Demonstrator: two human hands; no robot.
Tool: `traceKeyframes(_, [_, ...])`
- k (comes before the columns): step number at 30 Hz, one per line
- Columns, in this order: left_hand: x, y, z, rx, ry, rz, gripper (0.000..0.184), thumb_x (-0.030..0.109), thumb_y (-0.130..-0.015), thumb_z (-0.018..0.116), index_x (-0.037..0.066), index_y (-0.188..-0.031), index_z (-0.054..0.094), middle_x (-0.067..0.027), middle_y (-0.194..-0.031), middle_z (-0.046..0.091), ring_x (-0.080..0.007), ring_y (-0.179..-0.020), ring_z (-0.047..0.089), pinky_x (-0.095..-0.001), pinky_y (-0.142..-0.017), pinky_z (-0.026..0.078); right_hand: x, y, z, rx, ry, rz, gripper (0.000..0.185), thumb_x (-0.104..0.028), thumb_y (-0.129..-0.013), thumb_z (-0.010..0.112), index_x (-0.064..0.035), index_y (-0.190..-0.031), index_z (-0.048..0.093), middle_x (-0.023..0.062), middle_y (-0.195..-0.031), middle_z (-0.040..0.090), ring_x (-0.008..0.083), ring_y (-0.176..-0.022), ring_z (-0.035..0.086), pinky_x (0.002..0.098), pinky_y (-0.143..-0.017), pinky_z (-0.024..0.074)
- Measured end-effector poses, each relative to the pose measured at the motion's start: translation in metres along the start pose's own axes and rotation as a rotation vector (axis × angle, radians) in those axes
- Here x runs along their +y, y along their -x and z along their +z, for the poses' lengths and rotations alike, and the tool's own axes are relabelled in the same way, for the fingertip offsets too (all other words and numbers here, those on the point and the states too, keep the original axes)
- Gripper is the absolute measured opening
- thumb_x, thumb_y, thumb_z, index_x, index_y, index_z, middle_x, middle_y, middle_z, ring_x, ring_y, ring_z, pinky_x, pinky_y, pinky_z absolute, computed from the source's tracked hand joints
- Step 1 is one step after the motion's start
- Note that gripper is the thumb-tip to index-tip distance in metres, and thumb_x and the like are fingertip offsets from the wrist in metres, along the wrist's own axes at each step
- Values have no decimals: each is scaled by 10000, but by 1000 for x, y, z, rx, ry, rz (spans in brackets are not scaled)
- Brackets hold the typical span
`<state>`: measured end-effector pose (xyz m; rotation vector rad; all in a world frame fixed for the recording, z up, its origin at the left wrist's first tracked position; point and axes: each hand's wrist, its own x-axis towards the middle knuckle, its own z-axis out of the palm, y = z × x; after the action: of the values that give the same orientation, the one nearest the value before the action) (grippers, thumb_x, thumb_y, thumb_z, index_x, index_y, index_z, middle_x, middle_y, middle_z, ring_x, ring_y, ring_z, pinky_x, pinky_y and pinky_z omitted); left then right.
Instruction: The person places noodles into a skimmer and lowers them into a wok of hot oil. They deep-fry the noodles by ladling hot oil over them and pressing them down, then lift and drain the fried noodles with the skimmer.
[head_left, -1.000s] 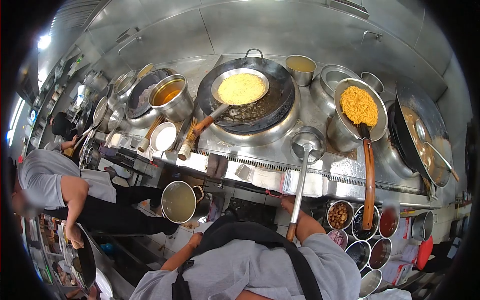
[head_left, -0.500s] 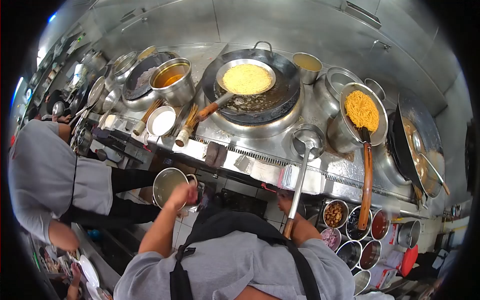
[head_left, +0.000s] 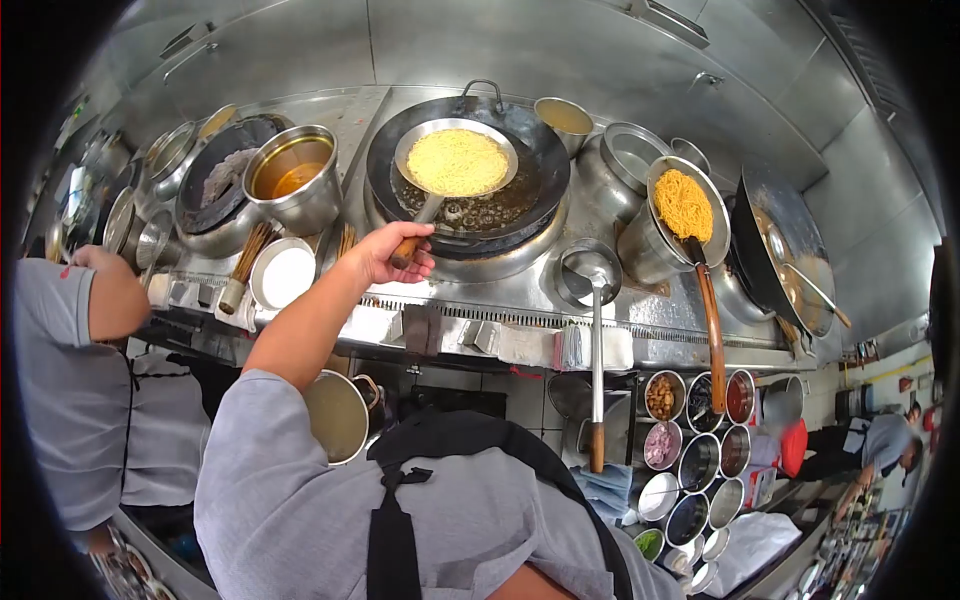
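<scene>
Strainer [head_left: 401,160] slants, handle [head_left: 429,210] pointing near-left.

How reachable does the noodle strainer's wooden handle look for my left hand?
Yes, apparently: your left hand is right at the wooden handle, and nothing seems to stand between them.

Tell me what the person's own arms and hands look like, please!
The left arm wears a loose, short, plain grey cloth sleeve. Below it, the arm and left hand are bare, with no glove or watch showing. The right hand is out of view.
</scene>
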<state>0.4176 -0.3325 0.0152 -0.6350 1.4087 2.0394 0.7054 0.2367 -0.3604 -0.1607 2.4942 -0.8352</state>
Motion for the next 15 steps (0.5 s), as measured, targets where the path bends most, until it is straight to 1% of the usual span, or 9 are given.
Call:
traceKeyframes(1, [1, 1, -1, -30, 67, -1, 290, 337, -851, 688, 71, -840, 573, -81, -695, 629, -194, -585, 642, -335, -566, 558, -3, 5, 5, 17, 11, 7, 262, -344, -910, 601, -83, -893, 585, 73, -656, 569, 191, -514, 534, 354, -463, 446])
traceKeyframes(4, [-1, -6, -11, -74, 135, -16, 225, 228, -824, 712, 84, -834, 540, -89, -717, 630, -174, -579, 626, -294, -524, 548, -10, 12, 21, 70, 33, 11, 261, -343, -904, 605, -84, -896, 584, 74, -656, 568, 189, -506, 527, 350, -451, 441])
traceKeyframes(5, [-1, 0, -6, -51, 144, -10, 183, 155, -831, 697, 89, -805, 529, -56, -686, 594, -141, -574, 609, -252, -491, 532, -11, 15, 26, 88, 43, 3, 260, -343, -902, 607, -84, -897, 584, 74, -656, 568, 188, -503, 525, 348, -447, 439])
traceKeyframes(8, [-2, 6, 0, -25, 178, 19, 180, 154, -846, 691, 72, -765, 553, -44, -674, 600, -115, -535, 593, -239, -458, 526, -15, 18, 39, 141, 87, -36, 260, -343, -897, 611, -84, -899, 584, 75, -656, 568, 185, -495, 518, 344, -435, 434])
traceKeyframes(9, [-3, 8, 3, -7, 183, 22, 165, 119, -842, 684, 79, -775, 539, -24, -662, 577, -103, -519, 566, -226, -442, 505, -16, 18, 42, 161, 100, -58, 260, -343, -895, 612, -84, -900, 584, 75, -656, 568, 184, -492, 516, 342, -431, 432])
traceKeyframes(11, [-4, 12, 6, -5, 187, 39, 162, 110, -842, 679, 85, -785, 528, -18, -659, 565, -100, -516, 552, -220, -434, 487, -17, 19, 49, 205, 138, -110, 260, -342, -892, 615, -85, -902, 584, 76, -656, 568, 183, -486, 511, 339, -423, 429])
traceKeyframes(13, [-6, 15, 8, 4, 198, 54, 161, 84, -834, 667, 91, -797, 510, -11, -654, 542, -98, -510, 526, -217, -427, 459, -17, 18, 53, 270, 198, -194, 260, -342, -888, 617, -85, -904, 583, 76, -655, 567, 181, -481, 507, 336, -415, 425])
traceKeyframes(15, [-8, 17, 8, 4, 208, 68, 155, 69, -827, 658, 88, -793, 508, -14, -654, 537, -101, -508, 520, -220, -429, 449, -17, 15, 50, 430, 354, -384, 260, -341, -884, 620, -85, -906, 583, 77, -655, 567, 179, -476, 502, 333, -407, 422])
